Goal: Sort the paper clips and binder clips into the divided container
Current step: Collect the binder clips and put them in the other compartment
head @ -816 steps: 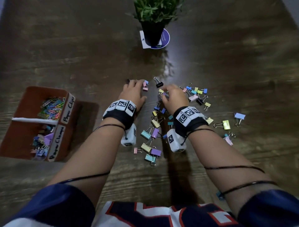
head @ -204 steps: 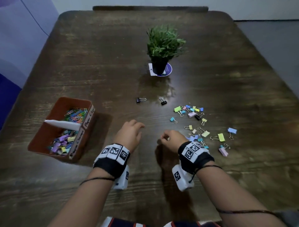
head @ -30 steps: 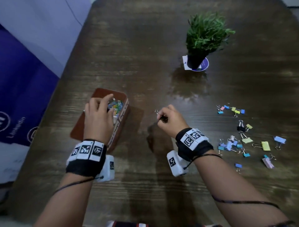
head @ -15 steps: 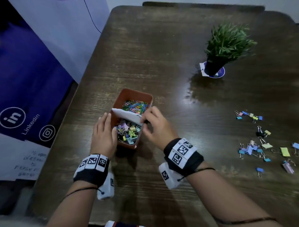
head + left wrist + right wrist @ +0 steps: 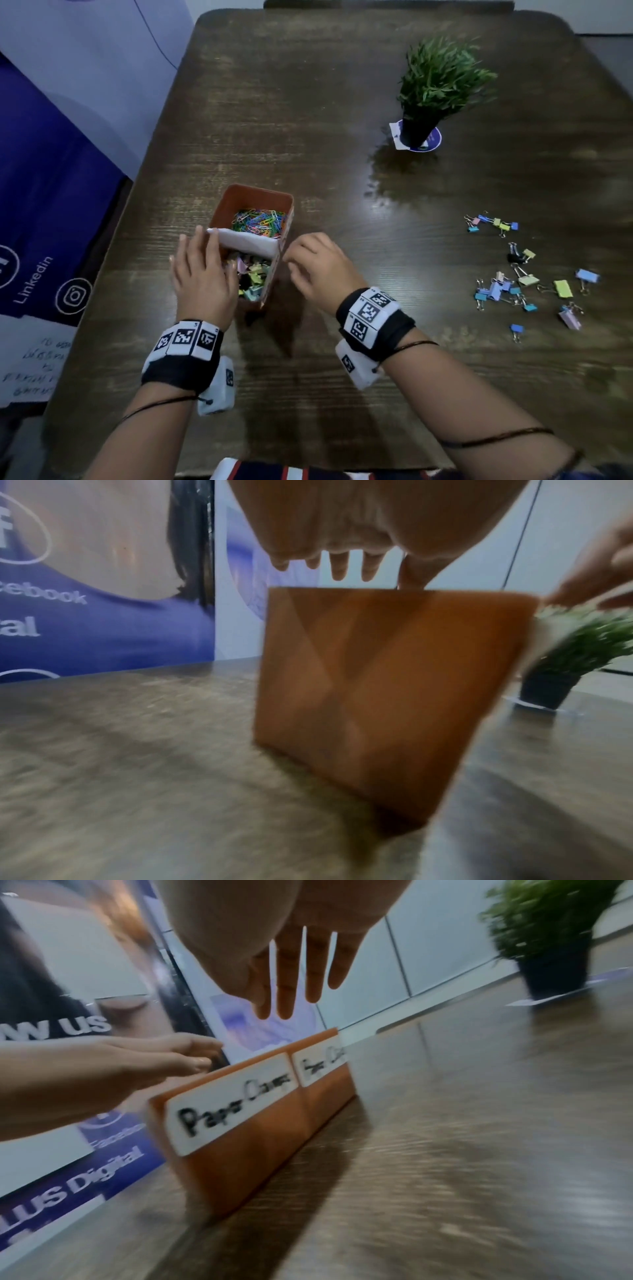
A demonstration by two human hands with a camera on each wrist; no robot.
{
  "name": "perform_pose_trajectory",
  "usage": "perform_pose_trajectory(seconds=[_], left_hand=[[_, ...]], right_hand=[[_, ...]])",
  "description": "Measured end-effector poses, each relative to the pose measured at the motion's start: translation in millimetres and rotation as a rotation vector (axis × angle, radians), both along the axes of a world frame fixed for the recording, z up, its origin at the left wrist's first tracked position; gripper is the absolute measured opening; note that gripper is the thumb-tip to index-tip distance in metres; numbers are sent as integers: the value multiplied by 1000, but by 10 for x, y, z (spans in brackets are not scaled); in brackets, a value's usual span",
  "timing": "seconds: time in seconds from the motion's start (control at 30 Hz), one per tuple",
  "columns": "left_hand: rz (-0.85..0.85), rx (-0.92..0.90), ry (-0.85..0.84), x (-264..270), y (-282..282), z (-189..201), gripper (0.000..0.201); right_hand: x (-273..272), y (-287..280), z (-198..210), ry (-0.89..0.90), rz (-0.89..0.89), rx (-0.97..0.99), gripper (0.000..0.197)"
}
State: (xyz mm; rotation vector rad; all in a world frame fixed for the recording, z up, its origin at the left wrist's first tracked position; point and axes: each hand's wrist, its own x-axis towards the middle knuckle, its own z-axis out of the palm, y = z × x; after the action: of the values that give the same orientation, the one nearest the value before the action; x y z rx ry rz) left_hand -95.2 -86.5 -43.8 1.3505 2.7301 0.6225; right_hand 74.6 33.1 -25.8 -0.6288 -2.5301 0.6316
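My left hand (image 5: 202, 274) lies flat with straight fingers over the near left rim of the orange box (image 5: 253, 197); my right hand (image 5: 317, 265) hovers loose and empty just right of it; paper clips (image 5: 260, 221) fill the far compartment, binder clips (image 5: 253, 277) the near one, with a white divider (image 5: 246, 241) between; more loose clips (image 5: 524, 277) lie well apart on the table (image 5: 342, 102), right of my right hand.

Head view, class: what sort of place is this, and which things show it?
Probably an office or a promotional stand. A dark wooden table carries an orange divided container of stationery clips and a small potted plant; beside it stands a blue banner printed with social-media logos.
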Motion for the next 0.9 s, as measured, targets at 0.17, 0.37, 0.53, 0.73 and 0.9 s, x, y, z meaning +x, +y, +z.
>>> perform_pose_trajectory(seconds=[0.17, 0.37, 0.53, 0.73, 0.9], left_hand=[[-161, 51, 47, 623, 536, 269, 61], [-366, -96, -31, 1763, 1362, 176, 55], [-541, -216, -108, 2664, 2118, 15, 56], [-616, -361, -134, 3213, 2801, -196, 63], [-602, -370, -151, 3286, 3137, -310, 65]], right_hand=[[778, 475, -147, -2, -236, -109, 17], [2020, 1134, -265, -112, -500, -185, 20], [2832, 1699, -308, -225, -719, -267, 22], [3177, 2127, -377, -304, -798, -390, 35], [3006, 2407, -563, -285, -736, -416, 49]])
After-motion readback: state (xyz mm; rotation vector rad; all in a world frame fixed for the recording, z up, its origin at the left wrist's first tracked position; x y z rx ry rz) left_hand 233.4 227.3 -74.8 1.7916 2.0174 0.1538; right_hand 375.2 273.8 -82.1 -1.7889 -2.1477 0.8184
